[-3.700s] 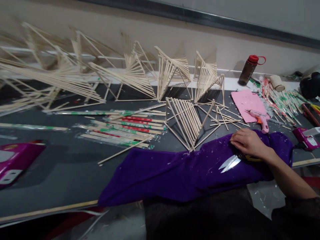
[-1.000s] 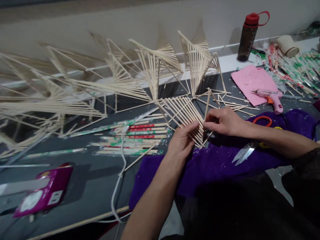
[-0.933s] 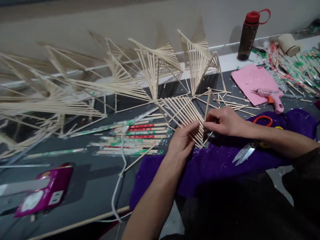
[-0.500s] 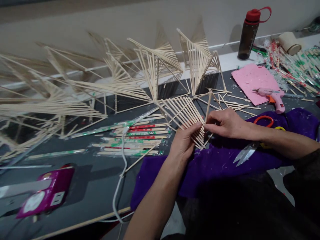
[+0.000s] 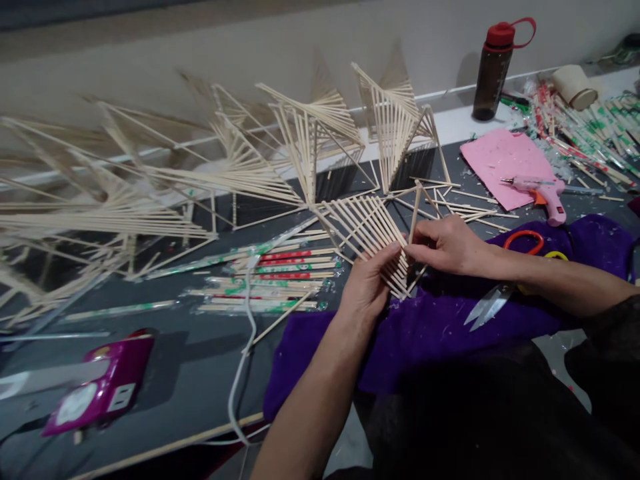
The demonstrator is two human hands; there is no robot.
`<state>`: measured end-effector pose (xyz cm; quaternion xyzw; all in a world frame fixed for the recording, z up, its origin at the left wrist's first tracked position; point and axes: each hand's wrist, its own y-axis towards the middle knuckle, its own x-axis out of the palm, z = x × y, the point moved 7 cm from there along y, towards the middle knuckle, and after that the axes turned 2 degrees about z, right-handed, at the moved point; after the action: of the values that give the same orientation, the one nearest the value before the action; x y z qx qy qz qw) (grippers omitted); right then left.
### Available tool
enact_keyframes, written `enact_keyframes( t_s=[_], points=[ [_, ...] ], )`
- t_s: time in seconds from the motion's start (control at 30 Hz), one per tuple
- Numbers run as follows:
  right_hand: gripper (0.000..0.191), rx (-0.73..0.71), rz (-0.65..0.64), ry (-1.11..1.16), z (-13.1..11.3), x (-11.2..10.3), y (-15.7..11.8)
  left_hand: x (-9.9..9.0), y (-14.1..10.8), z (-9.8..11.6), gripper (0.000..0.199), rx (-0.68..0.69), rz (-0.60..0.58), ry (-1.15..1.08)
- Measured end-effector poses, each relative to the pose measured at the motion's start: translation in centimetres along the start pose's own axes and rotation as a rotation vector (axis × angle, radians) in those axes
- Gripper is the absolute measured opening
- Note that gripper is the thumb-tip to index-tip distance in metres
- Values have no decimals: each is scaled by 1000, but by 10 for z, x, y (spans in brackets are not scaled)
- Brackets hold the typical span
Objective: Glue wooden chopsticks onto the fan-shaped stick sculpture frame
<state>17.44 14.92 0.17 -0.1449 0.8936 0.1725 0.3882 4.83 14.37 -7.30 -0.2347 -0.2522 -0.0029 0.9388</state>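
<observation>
A lattice frame of wooden chopsticks (image 5: 367,223) lies tilted above the purple cloth. My left hand (image 5: 373,280) is closed on its near edge, thumb on top and the other fingers hidden beneath. At the frame's right edge, my right hand (image 5: 445,247) pinches with thumb and forefinger, touching the stick ends by an upright stick (image 5: 415,213). Whether a loose stick is between those fingers, I cannot tell. The purple cloth (image 5: 320,353) spreads under both hands. Scissors (image 5: 493,303) with red and yellow handles rest on it beneath my right forearm.
Larger stick structures (image 5: 395,127) line the wall. Wrapped chopsticks (image 5: 280,277) and a white cable (image 5: 247,333) lie to the left, near a magenta power strip (image 5: 107,380). A pink glue gun (image 5: 543,190) lies on pink cloth (image 5: 500,160). Behind it stands a bottle (image 5: 493,77).
The camera view has shifted slightly. My right hand has moved a little left along the lattice frame's edge; my left hand keeps its hold.
</observation>
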Motion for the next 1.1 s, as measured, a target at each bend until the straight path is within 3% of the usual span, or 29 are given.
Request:
enact_keyframes(
  t_s=[0.43, 0.93, 1.1],
  points=[
    [24, 42, 30, 8, 3, 4, 1, 5, -1, 0, 32, 47, 10, 11],
    [21, 56, 20, -20, 1, 3, 0, 4, 1, -3, 28, 7, 19, -11],
    [22, 55, 23, -18, 3, 1, -1, 6, -3, 2, 37, 80, 6, 30]
  ],
)
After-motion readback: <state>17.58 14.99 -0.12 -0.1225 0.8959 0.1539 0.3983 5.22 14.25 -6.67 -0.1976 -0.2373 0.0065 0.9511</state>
